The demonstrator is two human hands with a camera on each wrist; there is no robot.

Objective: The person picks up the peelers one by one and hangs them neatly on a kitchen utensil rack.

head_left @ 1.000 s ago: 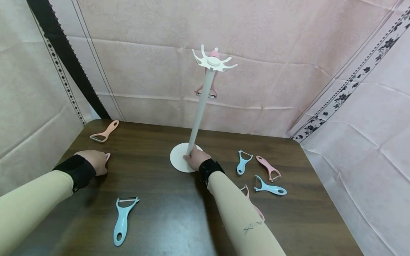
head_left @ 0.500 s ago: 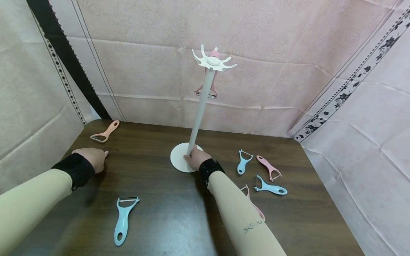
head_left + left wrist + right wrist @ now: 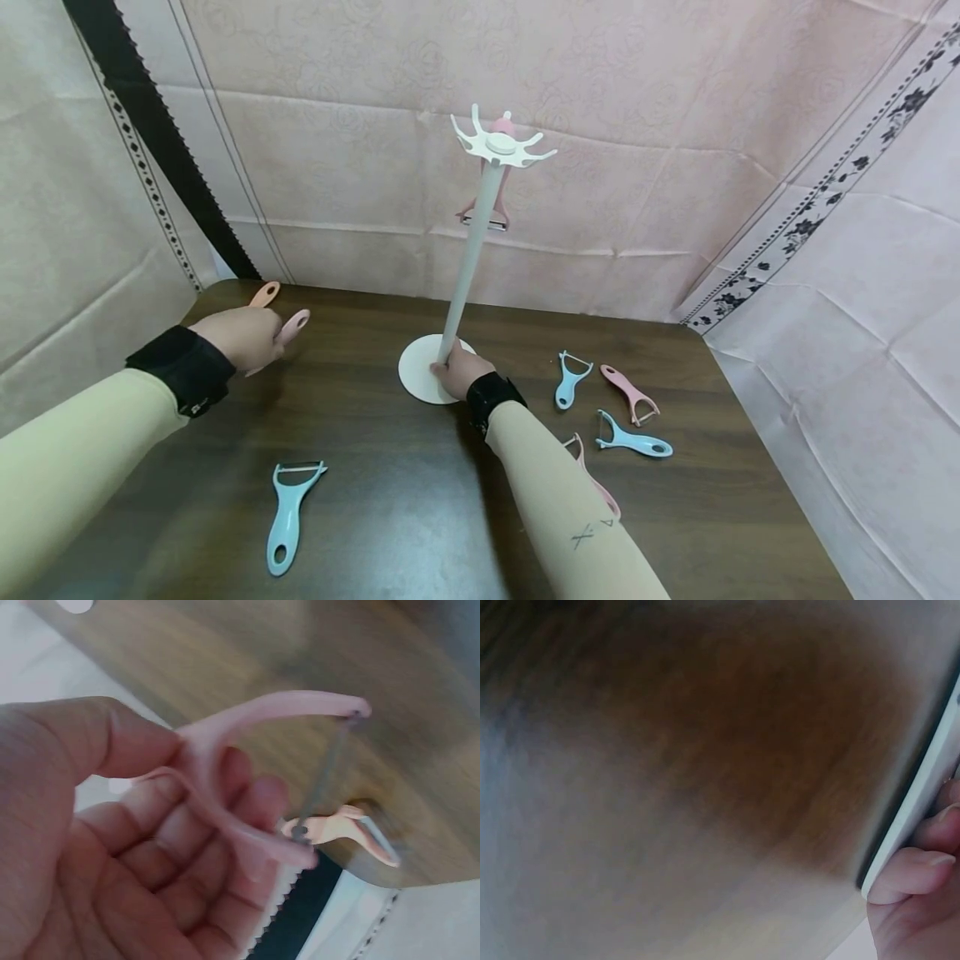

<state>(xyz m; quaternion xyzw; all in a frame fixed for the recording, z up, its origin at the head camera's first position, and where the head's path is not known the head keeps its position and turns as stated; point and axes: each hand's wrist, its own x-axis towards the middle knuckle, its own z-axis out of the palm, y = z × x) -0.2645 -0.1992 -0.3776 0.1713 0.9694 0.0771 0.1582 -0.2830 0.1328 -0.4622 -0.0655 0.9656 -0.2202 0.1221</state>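
My left hand (image 3: pixel 243 336) holds a pink Y-shaped peeler (image 3: pixel 206 757) above the table's left side. In the left wrist view the thumb presses the peeler's neck against the fingers, and its blade points away from the palm. My right hand (image 3: pixel 463 373) grips the white pole of an upright stand (image 3: pixel 472 242), low down by its round base (image 3: pixel 417 371). In the right wrist view, fingers (image 3: pixel 911 874) lie at the base's edge. Curved hooks (image 3: pixel 528 157) ring the stand's top, and a pink peeler (image 3: pixel 503 208) hangs behind the pole.
An orange peeler (image 3: pixel 266 293) lies at the far left, partly behind my left hand. A blue peeler (image 3: pixel 284 529) rests at the near left. To the right lie blue peelers (image 3: pixel 567 387) and pink ones (image 3: pixel 628 390), one partly under my right forearm. Patterned cloth (image 3: pixel 600 208) hangs behind the table.
My left hand has lifted and moved right and away from me with the pink peeler, whose handle now shows beyond the fingers. My right hand stays on the pole.
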